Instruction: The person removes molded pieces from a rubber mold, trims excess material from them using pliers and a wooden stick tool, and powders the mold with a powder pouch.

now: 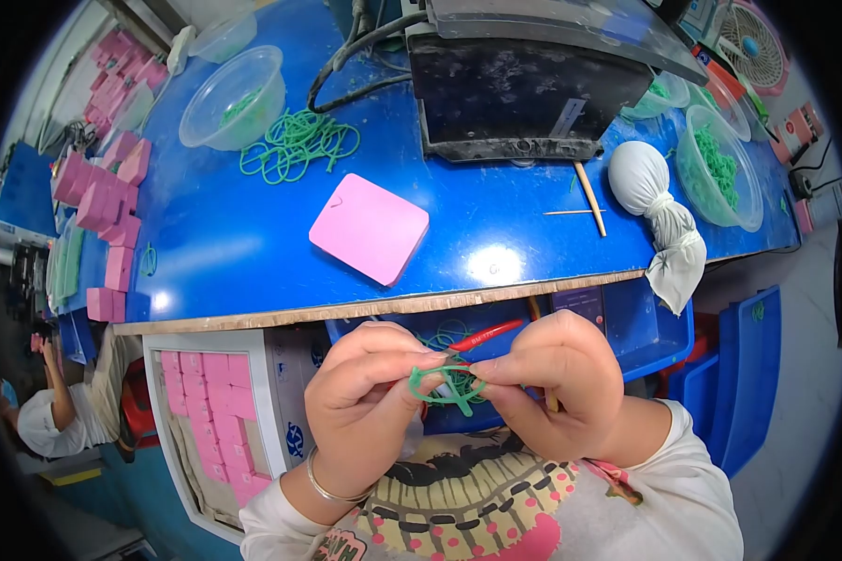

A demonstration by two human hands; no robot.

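Between my two hands, over the table's front edge, is a small looped green piece (462, 402). My left hand (360, 393) pinches its left side between thumb and forefinger. The right side is pinched by my right hand (566, 383). A tool with a red handle (486, 335) shows between the hands; which hand holds it, I cannot tell. Beneath them, tangled green strands (449, 337) lie in a blue tray. A pink block (370, 229) rests on the blue table beyond my hands.
Green cord (299, 145) lies by a clear bowl (232, 98). A black machine (524, 89) stands at the back. Rightward are a wooden stick (590, 198), a white tied bag (660, 210) and another bowl (718, 168). Pink boxes (210, 411) fill a crate. A person (61, 411) sits far left.
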